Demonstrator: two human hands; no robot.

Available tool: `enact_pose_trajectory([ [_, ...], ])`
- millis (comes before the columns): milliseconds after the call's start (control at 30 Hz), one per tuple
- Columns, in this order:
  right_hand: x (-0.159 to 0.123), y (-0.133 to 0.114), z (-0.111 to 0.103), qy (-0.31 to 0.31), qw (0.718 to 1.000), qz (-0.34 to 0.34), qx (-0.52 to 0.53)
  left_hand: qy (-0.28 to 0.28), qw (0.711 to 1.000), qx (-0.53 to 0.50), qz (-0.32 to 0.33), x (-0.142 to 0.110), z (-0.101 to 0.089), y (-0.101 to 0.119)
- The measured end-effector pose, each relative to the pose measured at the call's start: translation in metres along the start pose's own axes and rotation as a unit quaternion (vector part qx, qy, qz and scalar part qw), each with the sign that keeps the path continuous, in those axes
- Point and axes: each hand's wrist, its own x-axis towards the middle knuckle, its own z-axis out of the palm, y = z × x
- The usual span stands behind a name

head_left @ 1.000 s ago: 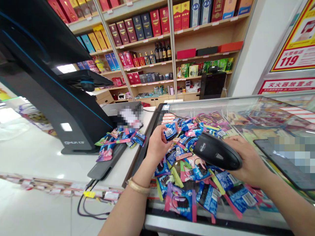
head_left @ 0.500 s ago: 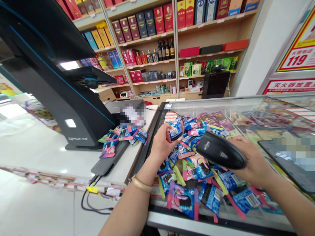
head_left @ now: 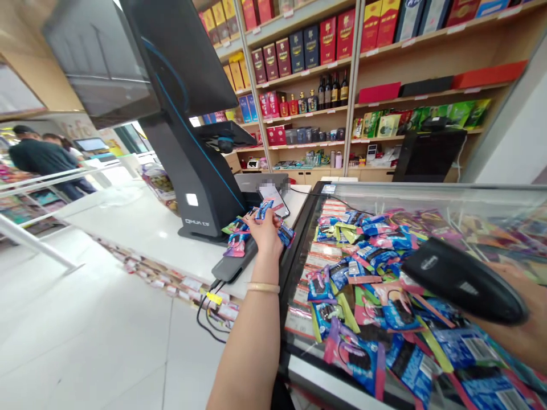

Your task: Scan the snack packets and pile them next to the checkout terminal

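My left hand [head_left: 265,236] is over the white counter, its fingers pinched around a small blue snack packet [head_left: 264,209]. Under and around that hand, several similar blue and pink packets [head_left: 235,244] lie on a dark grey power strip-like bar [head_left: 231,267]. In my right hand [head_left: 527,316] is a black barcode scanner [head_left: 465,282], its head pointing left above the glass display case. Below the scanner spreads a large heap of snack packets [head_left: 391,304] in blue, pink and green, some with barcodes facing up. The scanner body hides part of the right fingers.
A black point-of-sale terminal [head_left: 192,171] stands on the white counter [head_left: 128,210], with a phone [head_left: 280,205] behind my left hand. Shelves of boxed bottles [head_left: 303,48] line the back wall. Two or more people [head_left: 43,154] stand at far left beyond white rails.
My left hand has moved left from the heap on the glass to the smaller group by the terminal, carrying a packet. The view has turned left; the scanner stays in my right hand.
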Motion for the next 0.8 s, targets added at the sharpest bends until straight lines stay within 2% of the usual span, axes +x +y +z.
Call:
enact_pose_trajectory([
  [133, 0.0, -0.012, 0.004, 0.047, 0.999, 0.02, -0.009, 0.022, 1.0, -0.016, -0.011, 0.013, -0.008, -0.002],
  [233, -0.002, -0.028, 0.01, 0.08, 0.995, 0.063, -0.018, 0.022, 1.0, -0.019, -0.008, 0.013, -0.009, -0.004],
  [300, -0.003, -0.032, 0.012, 0.084, 0.994, 0.067, -0.019, 0.026, 0.999, -0.023, -0.002, 0.011, -0.007, -0.004],
  [367, -0.003, -0.03, 0.013, 0.088, 0.994, 0.058, -0.024, 0.03, 0.999, -0.025, 0.029, 0.009, -0.005, -0.004],
  [433, -0.002, -0.024, 0.012, 0.093, 0.994, 0.041, -0.034, 0.023, 0.996, -0.013, 0.089, 0.006, -0.001, -0.005],
  [533, 0.003, -0.013, 0.009, 0.104, 0.993, -0.018, -0.054, -0.041, 0.984, 0.053, 0.162, -0.006, 0.003, -0.009],
  [600, 0.008, -0.009, 0.007, 0.12, 0.989, -0.059, -0.067, -0.139, 0.966, 0.136, 0.171, -0.018, 0.005, -0.013],
  [667, 0.012, -0.008, 0.005, 0.134, 0.985, -0.075, -0.073, -0.279, 0.916, 0.246, 0.151, -0.031, 0.006, -0.015],
  [700, 0.013, -0.009, 0.005, 0.138, 0.985, -0.074, -0.074, -0.355, 0.874, 0.305, 0.131, -0.037, 0.005, -0.016],
  [800, 0.016, -0.013, 0.003, 0.135, 0.986, -0.071, -0.068, -0.535, 0.711, 0.455, 0.037, -0.046, -0.001, -0.015],
])
